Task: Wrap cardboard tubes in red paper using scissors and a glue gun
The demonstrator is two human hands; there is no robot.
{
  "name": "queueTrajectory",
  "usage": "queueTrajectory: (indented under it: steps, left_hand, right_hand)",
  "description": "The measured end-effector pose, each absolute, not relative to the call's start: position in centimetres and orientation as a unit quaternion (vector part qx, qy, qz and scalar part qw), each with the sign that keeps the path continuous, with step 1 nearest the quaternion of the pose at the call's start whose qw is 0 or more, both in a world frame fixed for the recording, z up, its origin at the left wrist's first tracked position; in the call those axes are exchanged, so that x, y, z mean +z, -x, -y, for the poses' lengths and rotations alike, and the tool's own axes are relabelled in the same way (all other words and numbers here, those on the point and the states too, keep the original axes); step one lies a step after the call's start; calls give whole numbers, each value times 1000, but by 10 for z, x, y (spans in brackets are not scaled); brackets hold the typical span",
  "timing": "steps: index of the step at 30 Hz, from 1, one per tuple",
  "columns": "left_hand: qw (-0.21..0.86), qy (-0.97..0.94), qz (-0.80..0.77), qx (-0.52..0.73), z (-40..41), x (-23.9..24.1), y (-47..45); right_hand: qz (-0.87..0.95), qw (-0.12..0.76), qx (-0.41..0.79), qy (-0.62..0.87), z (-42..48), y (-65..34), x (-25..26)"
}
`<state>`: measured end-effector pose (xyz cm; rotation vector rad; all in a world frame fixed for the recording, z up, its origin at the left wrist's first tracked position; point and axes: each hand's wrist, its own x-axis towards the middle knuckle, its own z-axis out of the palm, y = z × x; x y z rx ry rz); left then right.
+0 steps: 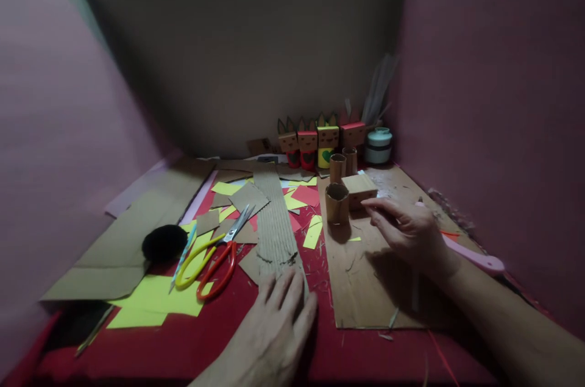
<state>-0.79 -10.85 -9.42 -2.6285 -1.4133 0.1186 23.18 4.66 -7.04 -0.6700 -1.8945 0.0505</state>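
Note:
My left hand [283,320] lies flat, fingers stretched out, on the near end of a long corrugated cardboard strip [276,216]. My right hand [406,234] is closed in a pinch. Its fingertips are at the right front of a small cardboard box [360,187]; whether they hold anything is hidden. Close to that box stands a short cardboard tube [337,204], with two more tubes behind it, all on a brown cardboard sheet [365,301]. Scissors [223,250] with one yellow and one red handle lie open left of the strip.
Several cardboard figures [308,140] with pointed ears stand at the back beside a pale blue jar [378,146]. Yellow paper [158,298], cardboard scraps [250,199], a black round object [164,243] and a pen [183,256] lie left. A pink handle [475,257] lies right. Pink walls flank the table.

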Motion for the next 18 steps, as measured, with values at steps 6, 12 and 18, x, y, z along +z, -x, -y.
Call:
queueTrajectory:
  steps: [6, 12, 18]
  left_hand:
    - [156, 873, 461, 34, 100, -83, 6]
    - [200, 850, 488, -3, 94, -70, 6]
    - [60, 834, 546, -53, 84, -65, 19]
  right_hand:
    - [795, 537, 12, 284, -49, -233, -73]
    - [803, 528, 7, 277, -50, -234, -74]
    - [801, 529, -13, 282, -52, -235, -74]
